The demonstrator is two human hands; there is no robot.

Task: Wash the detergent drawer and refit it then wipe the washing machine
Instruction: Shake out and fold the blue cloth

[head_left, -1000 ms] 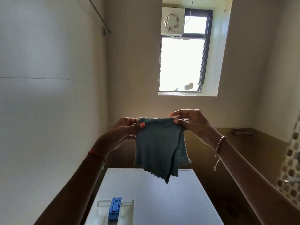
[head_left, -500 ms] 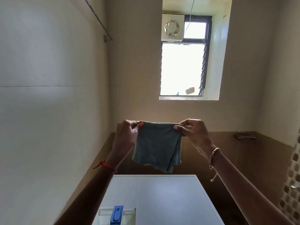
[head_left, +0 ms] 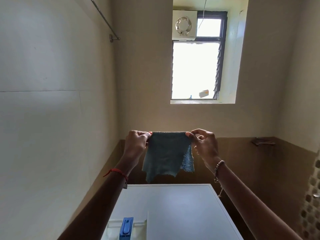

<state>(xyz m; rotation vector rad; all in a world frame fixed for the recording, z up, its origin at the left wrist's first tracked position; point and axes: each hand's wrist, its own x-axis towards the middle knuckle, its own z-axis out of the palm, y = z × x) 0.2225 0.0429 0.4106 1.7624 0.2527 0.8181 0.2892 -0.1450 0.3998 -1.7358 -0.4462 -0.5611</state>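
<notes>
This is a small home bathroom or wash room. A white washing machine (head_left: pixel 173 210) fills the bottom centre of the frame, with its detergent drawer (head_left: pixel 127 227) at the lower edge. A louvred window (head_left: pixel 195 70) high in the far wall holds an exhaust fan (head_left: pixel 183 25) in its upper left corner. A metal towel rail (head_left: pixel 103 19) runs along the wall at upper left. Brown tiling (head_left: pixel 242 161) bands the lower walls, and mosaic tiles (head_left: pixel 311 213) show at lower right.

No text, label, brand or number can be read anywhere in this view.
</notes>
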